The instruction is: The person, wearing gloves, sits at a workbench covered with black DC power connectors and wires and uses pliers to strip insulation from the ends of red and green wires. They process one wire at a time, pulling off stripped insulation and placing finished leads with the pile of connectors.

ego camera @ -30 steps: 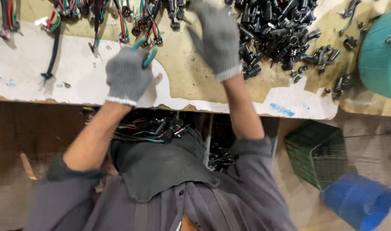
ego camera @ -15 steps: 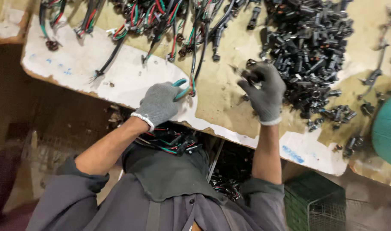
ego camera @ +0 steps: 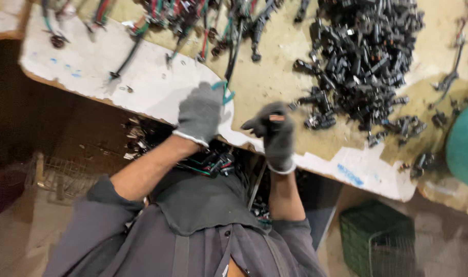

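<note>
Two gloved hands sit at the near edge of the workbench (ego camera: 157, 97), both in grey knit gloves. My left hand (ego camera: 199, 114) is curled into a fist around a pair of teal-handled cutters (ego camera: 222, 92); only the handle ends poke out past its knuckles. My right hand (ego camera: 275, 134), just beside it, is pinched closed on a small black connector (ego camera: 276, 118) with a pale mark on it, held between thumb and fingertips above the bench edge. Below both wrists, under the bench and close to my body, a tangle of red, green and black wires (ego camera: 208, 164) lies in shadow. Down past the right forearm a green mesh basket (ego camera: 380, 238) stands on the floor.

Beyond the right hand, near but apart from it, a large heap of black connectors (ego camera: 364, 56) spreads over the tan board. Beyond the left hand, a row of coloured wire harnesses (ego camera: 193, 23) lies along the far side, their ends trailing toward me. Far out to the right of the right hand, a teal tub (ego camera: 464, 149) shows partly at the frame edge. Everything is somewhat blurred.
</note>
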The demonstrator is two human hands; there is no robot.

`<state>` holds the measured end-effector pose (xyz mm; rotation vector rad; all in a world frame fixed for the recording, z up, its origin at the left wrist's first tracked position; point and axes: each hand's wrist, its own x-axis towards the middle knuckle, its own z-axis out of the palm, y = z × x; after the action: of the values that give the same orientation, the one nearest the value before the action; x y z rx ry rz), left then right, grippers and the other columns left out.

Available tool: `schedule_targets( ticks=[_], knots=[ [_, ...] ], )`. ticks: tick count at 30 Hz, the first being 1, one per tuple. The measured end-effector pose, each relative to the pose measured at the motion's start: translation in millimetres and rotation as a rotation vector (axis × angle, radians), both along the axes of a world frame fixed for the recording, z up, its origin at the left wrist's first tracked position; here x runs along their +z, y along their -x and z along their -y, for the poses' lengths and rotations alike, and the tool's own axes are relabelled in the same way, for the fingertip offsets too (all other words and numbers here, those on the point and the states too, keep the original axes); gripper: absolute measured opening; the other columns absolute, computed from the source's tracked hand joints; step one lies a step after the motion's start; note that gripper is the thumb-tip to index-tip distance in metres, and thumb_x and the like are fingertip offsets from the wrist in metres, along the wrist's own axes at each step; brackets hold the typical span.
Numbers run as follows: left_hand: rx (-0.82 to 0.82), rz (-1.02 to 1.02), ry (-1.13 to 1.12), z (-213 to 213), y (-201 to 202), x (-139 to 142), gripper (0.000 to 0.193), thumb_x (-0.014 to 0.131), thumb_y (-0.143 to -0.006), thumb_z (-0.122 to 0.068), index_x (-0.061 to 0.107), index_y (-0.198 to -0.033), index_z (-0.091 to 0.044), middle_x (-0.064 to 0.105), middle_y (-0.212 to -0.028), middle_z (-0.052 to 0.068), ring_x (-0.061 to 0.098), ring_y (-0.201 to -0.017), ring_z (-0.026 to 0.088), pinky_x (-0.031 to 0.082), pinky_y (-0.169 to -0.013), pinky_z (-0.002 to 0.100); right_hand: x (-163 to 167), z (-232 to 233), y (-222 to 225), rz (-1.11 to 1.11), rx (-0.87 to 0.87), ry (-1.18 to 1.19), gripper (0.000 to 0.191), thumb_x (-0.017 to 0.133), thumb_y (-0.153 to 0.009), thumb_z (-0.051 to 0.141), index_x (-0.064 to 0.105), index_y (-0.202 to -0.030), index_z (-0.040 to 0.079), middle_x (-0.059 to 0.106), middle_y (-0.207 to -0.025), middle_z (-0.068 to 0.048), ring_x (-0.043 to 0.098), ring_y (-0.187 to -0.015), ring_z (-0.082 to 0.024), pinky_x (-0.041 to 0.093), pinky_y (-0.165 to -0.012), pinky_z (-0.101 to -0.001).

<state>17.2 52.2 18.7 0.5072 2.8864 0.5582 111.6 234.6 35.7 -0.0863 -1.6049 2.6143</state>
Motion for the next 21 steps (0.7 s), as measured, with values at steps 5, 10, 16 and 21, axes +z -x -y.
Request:
schedule_targets(
  ticks=[5,10,16,21],
  knots=[
    [-0.019,0.191,-0.801,39.3,-6.8,73.3,0.033,0.071,-0.097,-0.011,0.072,-0.129,-0.011,0.076,-0.098,0.012,0.073,-0.081,0.019,0.059,-0.071,0.036,0.1,-0.9,-19.9,-0.120,0.021,-1.136,0.038,0.077,-0.088,0.042,0.062,-0.095,0.007,0.063,-0.081,-0.007,0.066,-0.072,-0.027,0.053,-0.071,-0.0370],
    [-0.087,0.397,-0.836,51.6,-45.4,102.7,0.034,0.078,-0.088,-0.008,0.075,-0.122,-0.009,0.075,-0.092,0.014,0.073,-0.074,0.017,0.057,-0.067,0.031,12.4,-3.8,-9.5,-0.289,0.183,-1.106,0.072,0.087,-0.072,0.059,0.065,-0.111,0.004,0.068,-0.089,-0.010,0.069,-0.081,-0.030,0.054,-0.077,-0.0378],
    [-0.242,0.110,-0.854,43.1,-39.3,95.2,0.026,0.078,-0.087,-0.007,0.076,-0.113,-0.005,0.072,-0.097,0.015,0.071,-0.083,0.023,0.057,-0.072,0.035,17.9,11.2,-1.0,-0.274,0.293,-1.013,0.066,0.088,-0.077,0.059,0.067,-0.109,0.005,0.071,-0.091,-0.008,0.071,-0.083,-0.029,0.056,-0.081,-0.0363],
    [-0.102,0.094,-1.288,66.8,-39.1,110.8,0.013,0.075,-0.096,-0.013,0.073,-0.104,-0.002,0.070,-0.086,0.013,0.064,-0.072,0.018,0.052,-0.065,0.033,19.4,15.7,-9.4,-0.080,0.362,-1.221,0.046,0.091,-0.077,0.046,0.065,-0.078,0.008,0.060,-0.066,-0.008,0.061,-0.062,-0.031,0.048,-0.061,-0.0403]
  ],
)
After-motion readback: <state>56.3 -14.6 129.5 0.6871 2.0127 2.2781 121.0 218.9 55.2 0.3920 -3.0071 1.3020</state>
